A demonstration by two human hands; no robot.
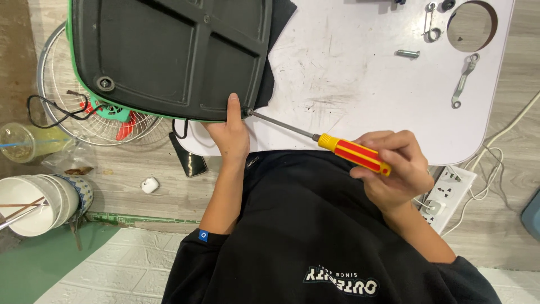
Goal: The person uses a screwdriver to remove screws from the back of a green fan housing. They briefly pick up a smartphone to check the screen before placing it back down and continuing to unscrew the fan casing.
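Yellow-red screwdriver [354,155] gripped in my right hand [394,169], tip at black panel [169,53] corner; left hand [229,134] fingers pinch that edge. Cup [25,141] at 9 o'clock holds yellowish liquid.

Wearer's clothing, seen from above.
Black short-sleeved top; small blue tag on left sleeve [203,235] hem, white printed lettering across the chest; forearms bare.

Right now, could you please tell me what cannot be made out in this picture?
- Head view: the screwdriver tip and whatever it meets at the black panel corner, hidden by the left hand.
- The panel's upper part, cut off by the top edge.
- The right hand palm, hidden by its fingers.
- The floor fan, mostly hidden under the panel.
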